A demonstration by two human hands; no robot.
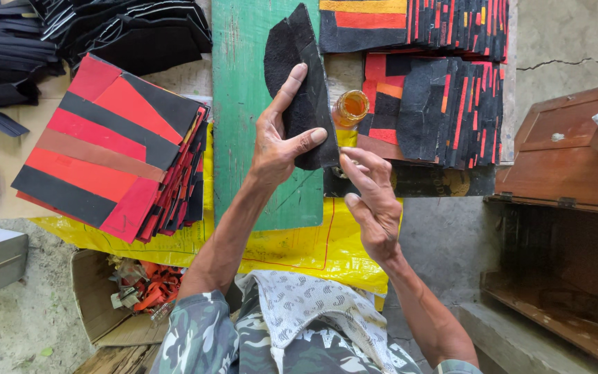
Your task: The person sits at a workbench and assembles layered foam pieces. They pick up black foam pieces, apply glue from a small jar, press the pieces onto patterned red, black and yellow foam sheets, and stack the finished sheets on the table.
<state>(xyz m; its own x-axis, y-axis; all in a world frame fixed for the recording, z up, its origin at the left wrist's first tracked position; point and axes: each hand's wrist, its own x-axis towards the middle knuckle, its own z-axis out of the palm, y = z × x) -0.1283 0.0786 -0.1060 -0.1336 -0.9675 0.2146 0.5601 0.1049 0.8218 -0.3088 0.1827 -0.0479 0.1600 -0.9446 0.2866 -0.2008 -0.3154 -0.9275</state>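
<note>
Two bare hands, mine, meet over my lap, seen from above. Nearest to me is my camouflage sleeve and a patterned grey-white cloth (pixel 306 305) across my knees. Beyond it a yellow plastic sheet (pixel 313 246) is spread under the work.

My right hand (pixel 372 201) hovers just beside the lower edge of a black leather piece (pixel 306 90), its fingers (pixel 358 163) loosely curled and drawn close together, tips pointing at the leather; whether they pinch anything small I cannot tell. My left hand (pixel 278 138) holds that leather piece upright, thumb pressed on its front near the bottom edge and forefinger stretched up along its left side. The piece is curved at the top, plain black, and stands over a green wooden board (pixel 243 104) that serves as my tabletop.

Just right of the leather sits a small open jar of amber liquid (pixel 351 107), possibly glue.

To my left, a tall stack of finished patchwork squares (pixel 105 145) in red, black and brown stripes rests on cardboard. Farther off, at top right, more patchwork stacks (pixel 437 97) in black, red and orange lie fanned out. At top left, piles of plain black strips (pixel 91 28) wait.

Judging by this, many panels look assembled already, while the single piece in my hand and the black piles are yet unworked
</note>
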